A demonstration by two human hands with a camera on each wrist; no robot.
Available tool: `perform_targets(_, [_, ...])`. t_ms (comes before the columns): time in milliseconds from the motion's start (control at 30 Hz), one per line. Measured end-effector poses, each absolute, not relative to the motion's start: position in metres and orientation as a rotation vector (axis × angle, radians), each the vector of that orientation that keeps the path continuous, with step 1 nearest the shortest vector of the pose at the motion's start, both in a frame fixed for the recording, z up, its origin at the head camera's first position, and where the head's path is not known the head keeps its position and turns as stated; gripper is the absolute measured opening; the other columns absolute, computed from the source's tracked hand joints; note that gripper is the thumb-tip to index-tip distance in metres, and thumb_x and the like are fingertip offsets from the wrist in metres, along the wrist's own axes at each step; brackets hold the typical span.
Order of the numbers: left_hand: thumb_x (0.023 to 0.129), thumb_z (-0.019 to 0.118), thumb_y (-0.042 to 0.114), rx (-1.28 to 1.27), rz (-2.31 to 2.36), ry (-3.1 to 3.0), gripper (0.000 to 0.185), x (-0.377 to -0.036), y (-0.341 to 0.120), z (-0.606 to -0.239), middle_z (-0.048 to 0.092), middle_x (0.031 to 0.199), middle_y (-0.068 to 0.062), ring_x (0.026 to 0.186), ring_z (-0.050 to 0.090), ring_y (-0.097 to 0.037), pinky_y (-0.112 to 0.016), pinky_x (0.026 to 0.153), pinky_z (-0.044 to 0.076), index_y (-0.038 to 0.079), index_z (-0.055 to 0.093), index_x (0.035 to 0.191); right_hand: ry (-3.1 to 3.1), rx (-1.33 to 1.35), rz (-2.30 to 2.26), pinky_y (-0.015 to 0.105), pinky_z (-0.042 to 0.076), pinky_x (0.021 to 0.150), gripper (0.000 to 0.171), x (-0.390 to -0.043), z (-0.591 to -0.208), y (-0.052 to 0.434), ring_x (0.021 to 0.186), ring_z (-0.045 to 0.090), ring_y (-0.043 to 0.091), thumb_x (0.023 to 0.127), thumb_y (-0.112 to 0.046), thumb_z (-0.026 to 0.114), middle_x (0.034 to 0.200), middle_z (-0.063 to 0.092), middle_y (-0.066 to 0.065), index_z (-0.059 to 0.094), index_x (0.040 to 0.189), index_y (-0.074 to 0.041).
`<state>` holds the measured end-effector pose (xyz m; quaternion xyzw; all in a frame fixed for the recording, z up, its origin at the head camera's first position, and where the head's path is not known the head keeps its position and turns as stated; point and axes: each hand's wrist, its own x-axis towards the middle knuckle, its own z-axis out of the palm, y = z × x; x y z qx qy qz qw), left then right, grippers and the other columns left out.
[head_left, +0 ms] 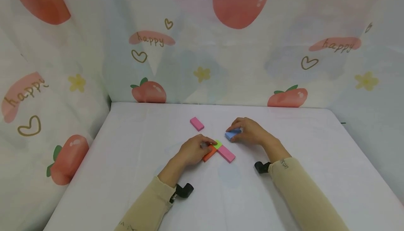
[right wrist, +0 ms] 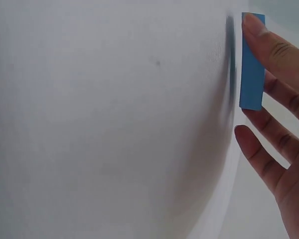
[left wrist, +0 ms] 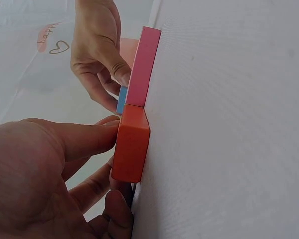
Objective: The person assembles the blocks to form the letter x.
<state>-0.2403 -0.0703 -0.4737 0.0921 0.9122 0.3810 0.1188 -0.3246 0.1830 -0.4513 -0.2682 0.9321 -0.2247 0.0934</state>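
My left hand (head_left: 206,147) pinches an orange block (head_left: 209,154) that lies flat on the white table (head_left: 126,161). A small green piece (head_left: 217,143) shows at its fingertips. A pink block (head_left: 226,154) butts against the orange one end to corner; the left wrist view shows the same orange block (left wrist: 131,144) and pink block (left wrist: 143,67). My right hand (head_left: 236,133) holds a blue block (head_left: 233,134) on the table just beyond the pink one. Its fingers (right wrist: 279,55) curl over the blue block (right wrist: 252,62) in the right wrist view.
A second pink block (head_left: 197,123) lies alone farther back on the table. Printed cloth walls (head_left: 202,48) close in the back and both sides. A black wrist mount (head_left: 184,190) sits on each forearm.
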Motion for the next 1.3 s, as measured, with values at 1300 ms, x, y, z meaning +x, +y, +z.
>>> perform_targets(1300, [0.092, 0.065, 0.03, 0.299, 1.106, 2.681, 0.022, -0.242, -0.069, -0.476, 0.062, 0.109, 0.012, 0.085, 0.053, -0.012, -0.029, 0.071, 0.042, 0.042, 0.069, 0.11, 2.74, -0.832, -0.609, 0.044, 0.045, 0.098, 0.032, -0.313, -0.448, 0.16, 0.109, 0.054, 0.018, 0.075, -0.031, 0.083, 0.112, 0.062, -0.007, 0.075, 0.106, -0.031])
